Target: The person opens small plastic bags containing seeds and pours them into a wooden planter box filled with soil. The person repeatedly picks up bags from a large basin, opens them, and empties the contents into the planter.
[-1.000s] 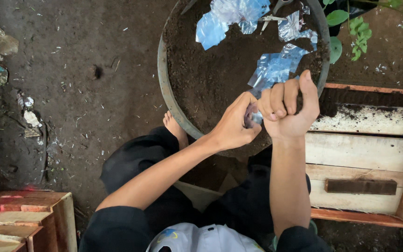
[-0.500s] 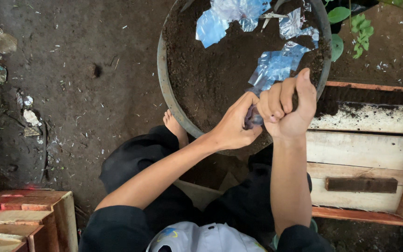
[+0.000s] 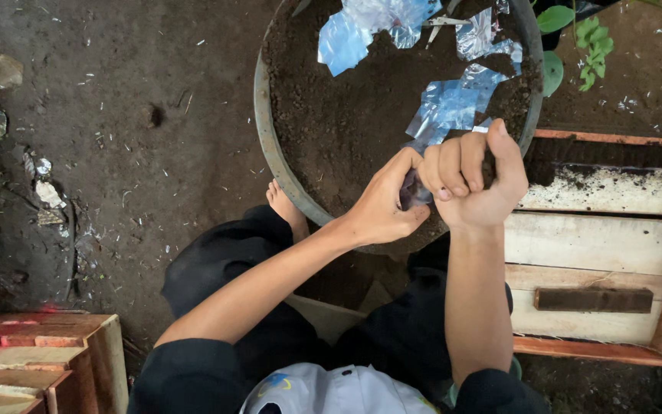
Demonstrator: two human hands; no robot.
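A pale wooden plank pallet with reddish edges (image 3: 599, 245) lies flat on the dark earth floor (image 3: 116, 153), a small dark wooden block (image 3: 593, 300) resting on one of its planks and spilled soil along its far plank. Beyond the pallet's far edge grow green leafy plants (image 3: 588, 42). Well to the pallet's left, a reddish wooden crate (image 3: 40, 360) stands at the lower corner, with scraps of litter (image 3: 44, 192) beyond it

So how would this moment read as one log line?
left hand: pinching small plastic bag | right hand: fisted on bag | below: soil basin
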